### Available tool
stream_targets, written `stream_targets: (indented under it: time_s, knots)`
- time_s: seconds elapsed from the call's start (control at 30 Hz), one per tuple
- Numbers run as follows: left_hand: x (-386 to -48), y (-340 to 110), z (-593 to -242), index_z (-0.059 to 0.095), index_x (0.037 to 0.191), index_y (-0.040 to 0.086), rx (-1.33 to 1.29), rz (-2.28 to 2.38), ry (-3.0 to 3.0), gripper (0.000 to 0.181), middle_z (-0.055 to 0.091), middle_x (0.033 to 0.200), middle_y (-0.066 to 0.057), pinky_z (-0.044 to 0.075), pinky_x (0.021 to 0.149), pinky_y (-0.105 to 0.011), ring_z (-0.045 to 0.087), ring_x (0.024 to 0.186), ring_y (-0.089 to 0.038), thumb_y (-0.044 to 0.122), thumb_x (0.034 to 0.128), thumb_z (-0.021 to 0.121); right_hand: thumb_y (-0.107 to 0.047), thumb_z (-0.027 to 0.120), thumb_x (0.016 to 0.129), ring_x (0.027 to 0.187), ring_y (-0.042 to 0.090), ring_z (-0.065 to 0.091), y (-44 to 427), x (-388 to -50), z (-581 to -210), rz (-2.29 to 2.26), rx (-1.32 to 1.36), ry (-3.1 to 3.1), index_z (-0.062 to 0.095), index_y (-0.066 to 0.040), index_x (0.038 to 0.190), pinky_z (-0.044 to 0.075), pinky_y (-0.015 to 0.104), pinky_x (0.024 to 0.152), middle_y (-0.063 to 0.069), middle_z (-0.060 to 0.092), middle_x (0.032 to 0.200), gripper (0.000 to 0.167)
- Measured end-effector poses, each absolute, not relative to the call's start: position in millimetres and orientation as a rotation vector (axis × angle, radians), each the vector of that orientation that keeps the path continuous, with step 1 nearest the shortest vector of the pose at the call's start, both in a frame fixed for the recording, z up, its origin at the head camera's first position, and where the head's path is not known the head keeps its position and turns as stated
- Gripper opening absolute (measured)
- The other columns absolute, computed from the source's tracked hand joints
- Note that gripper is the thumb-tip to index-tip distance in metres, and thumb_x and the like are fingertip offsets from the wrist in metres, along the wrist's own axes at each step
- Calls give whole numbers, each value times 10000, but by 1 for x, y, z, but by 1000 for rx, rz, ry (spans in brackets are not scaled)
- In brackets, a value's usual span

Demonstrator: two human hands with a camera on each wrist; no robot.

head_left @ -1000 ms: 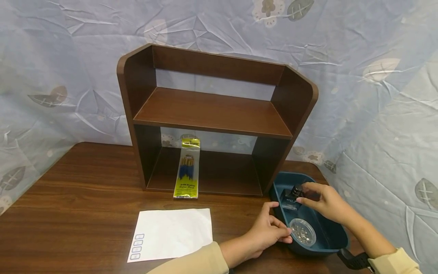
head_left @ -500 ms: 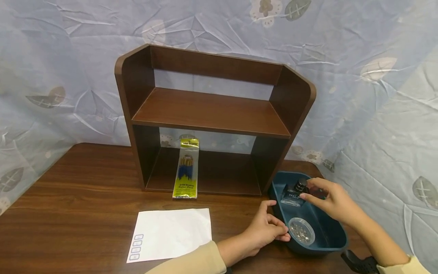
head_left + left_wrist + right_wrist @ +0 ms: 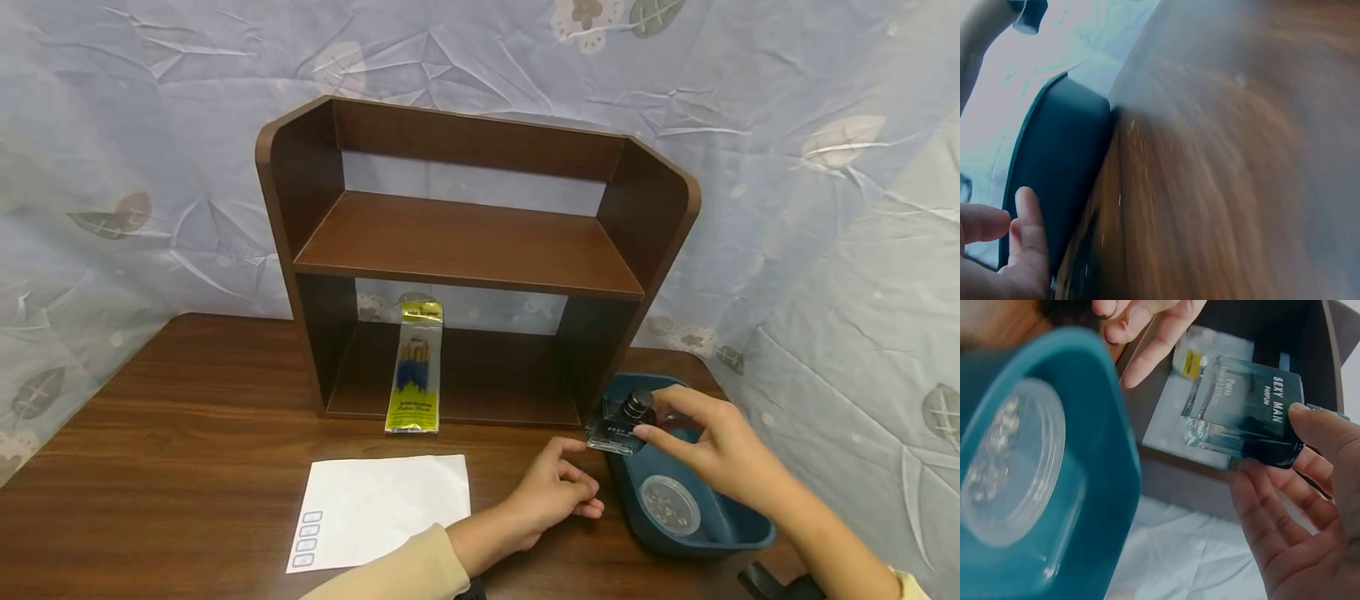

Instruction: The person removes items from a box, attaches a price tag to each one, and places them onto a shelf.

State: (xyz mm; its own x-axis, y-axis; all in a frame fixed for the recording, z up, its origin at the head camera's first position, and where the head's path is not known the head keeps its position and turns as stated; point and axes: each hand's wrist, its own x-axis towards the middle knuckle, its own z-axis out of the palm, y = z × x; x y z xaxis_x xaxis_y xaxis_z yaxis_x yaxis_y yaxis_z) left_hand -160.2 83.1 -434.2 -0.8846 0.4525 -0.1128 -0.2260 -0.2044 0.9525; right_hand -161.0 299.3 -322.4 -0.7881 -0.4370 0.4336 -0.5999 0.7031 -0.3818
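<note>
Left hand [image 3: 551, 500]: nearest, above the wood-grain tabletop [image 3: 187, 467]; without any hold, forefinger extended, other fingers loosely bent; near the bottle yet apart from it in the right wrist view.

White sheet [image 3: 382, 508]: flat on the tabletop, beside the left forearm, with small outlined boxes along one end.

Blue tray [image 3: 716, 517]: to the right, containing a clear round tub [image 3: 670, 505] of small shiny pieces.

Right hand [image 3: 708, 442]: over the tray, with thumb and fingers pinching the bottle by the dark end next to the cap.

Perfume bottle [image 3: 1241, 406]: glass, clear toward the base. Location: in the right hand, about the left rim of the tray; height above the rim not readable. Risks, by judgement: a slip or downward swing, from a hold confined to one end of smooth glass; a knock against rim, shelf side or left forefinger, from passing too close. Orientation: tilted, not upright; cap toward the right palm, base toward the left hand; long axis slanting from upper right to lower left in the head view.

Brush packet [image 3: 416, 375]: farther, in the lower bay; lying or leaning, cannot tell which.

Brown shelf [image 3: 465, 242]: two-tiered, on the tabletop.

Patterned cloth [image 3: 487, 58]: farthest, behind everything.
</note>
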Motion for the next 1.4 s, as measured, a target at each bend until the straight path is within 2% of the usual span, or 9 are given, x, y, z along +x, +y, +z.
stream_targets:
  time_s: [0.1,0.27,0.47,0.57,0.67,0.77,0.97,1.23,1.4]
  knots:
    - [-164,64,-433,469,1405,-17,258,2087,1713,471,648,1000,-162,651,715,-283,701,734,-143,-116,958,578,-57,835,867,892,-30,685,292,-156,-321,773,836,-2593,716,-169,1163,617,238,718,-109,723,988,338]
    - [-175,24,-422,548,1318,-71,299,1996,1839,339,662,1018,-206,654,721,-311,706,760,-176,-40,984,596,-62,831,872,907,-16,686,279,-148,-324,795,911,-2575,709,-225,1133,619,232,729,-120,716,1023,331]
    - [-187,-28,-407,581,1262,-81,421,1822,2058,280,685,1012,-229,647,717,-338,700,789,-203,37,1011,618,-79,803,905,890,-17,675,259,-141,-335,846,988,-2569,708,-239,1124,617,224,716,-131,707,1020,287]
    - [-189,-52,-405,596,1234,-70,534,1670,2223,261,691,974,-206,610,649,-291,673,759,-194,63,1012,629,-109,791,924,830,-38,617,248,-138,-342,879,1001,-2584,698,-253,1119,574,203,656,-159,666,973,259]
    - [-188,-73,-404,613,1202,-52,635,1488,2399,241,674,929,-127,539,615,-236,625,759,-167,86,1007,642,-126,792,926,795,-46,593,239,-135,-351,931,1008,-2586,701,-232,1123,535,196,605,-144,664,952,241]
    - [-187,-92,-403,637,1176,-29,670,1308,2561,222,681,952,-74,519,668,-243,624,831,-154,101,997,662,-107,788,926,808,-34,644,230,-133,-361,1029,1031,-2565,711,-192,1138,568,204,610,-93,696,978,241]
    - [-187,-119,-407,679,1162,-24,600,1106,2751,248,701,1056,-128,579,849,-394,651,981,-220,75,944,740,-106,776,941,881,-1,707,213,-132,-375,1182,1014,-2548,711,-157,1155,636,221,704,-35,711,1031,229]
    - [-187,-136,-415,713,1061,24,572,961,2890,208,658,966,-66,557,831,-378,609,915,-179,98,892,810,-167,781,948,919,-5,686,195,-134,-388,1218,963,-2565,712,-185,1128,641,237,744,-56,696,1021,193]
    - [-182,-143,-418,726,1030,47,484,869,2914,219,645,952,-37,559,840,-394,590,910,-164,113,861,848,-220,765,966,914,29,696,189,-134,-395,1218,968,-2606,716,-141,1145,634,228,736,-14,705,1024,202]
